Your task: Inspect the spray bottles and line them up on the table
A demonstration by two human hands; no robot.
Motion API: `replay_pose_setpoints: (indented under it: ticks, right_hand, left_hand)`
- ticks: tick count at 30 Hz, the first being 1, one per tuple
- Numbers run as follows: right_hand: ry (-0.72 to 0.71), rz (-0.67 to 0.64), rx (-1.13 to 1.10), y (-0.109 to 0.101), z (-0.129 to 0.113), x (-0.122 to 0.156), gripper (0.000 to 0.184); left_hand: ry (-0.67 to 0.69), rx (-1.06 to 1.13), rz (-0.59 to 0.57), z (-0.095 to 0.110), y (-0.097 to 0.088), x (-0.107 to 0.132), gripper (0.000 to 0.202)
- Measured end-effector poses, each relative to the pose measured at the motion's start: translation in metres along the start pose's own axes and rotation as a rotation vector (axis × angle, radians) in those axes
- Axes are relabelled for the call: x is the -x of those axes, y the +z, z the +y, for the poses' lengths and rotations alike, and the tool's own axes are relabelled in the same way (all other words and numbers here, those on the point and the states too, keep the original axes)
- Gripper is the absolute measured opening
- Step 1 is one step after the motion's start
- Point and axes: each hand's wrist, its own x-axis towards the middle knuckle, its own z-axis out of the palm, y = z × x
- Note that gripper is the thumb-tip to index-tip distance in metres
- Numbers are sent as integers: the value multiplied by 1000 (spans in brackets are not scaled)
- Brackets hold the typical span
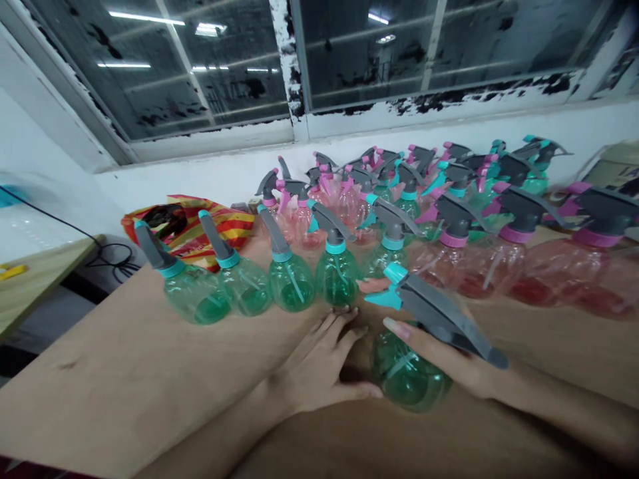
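A green spray bottle (412,382) with a grey and turquoise spray head stands at the front right of the table. My right hand (449,359) is wrapped around it just below the spray head, thumb on the near side and a fingertip showing behind the trigger. My left hand (319,359) lies low over the tabletop, fingers spread and holding nothing. Its thumb tip is close to the bottle's base; whether they touch I cannot tell. Beyond its fingertips, several green spray bottles (292,293) form a row, each with some green showing low in the body.
Pink spray bottles (524,279) continue the row on the right, and more pink and green ones crowd behind. A red and yellow bag (224,229) lies at the back left of the wooden table (150,392). A black cable (107,249) hangs beside it, below the window (200,73).
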Motion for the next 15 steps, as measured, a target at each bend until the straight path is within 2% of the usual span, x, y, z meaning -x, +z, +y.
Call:
replay_pose_setpoints:
  ticks: [3,5,11,15]
  right_hand:
    - [0,29,58,0,-1,1,7]
    - [19,36,79,0,-1,2,5]
    - [17,-8,20,0,0,0,29]
    - [22,-22,-10,0,0,0,35]
  left_hand:
    - [-4,-6,5,0,0,0,85]
    - [-1,-2,7,0,0,1,86]
    - [-9,11,18,1,1,1,83]
    - [-7,28,9,2,0,1,83]
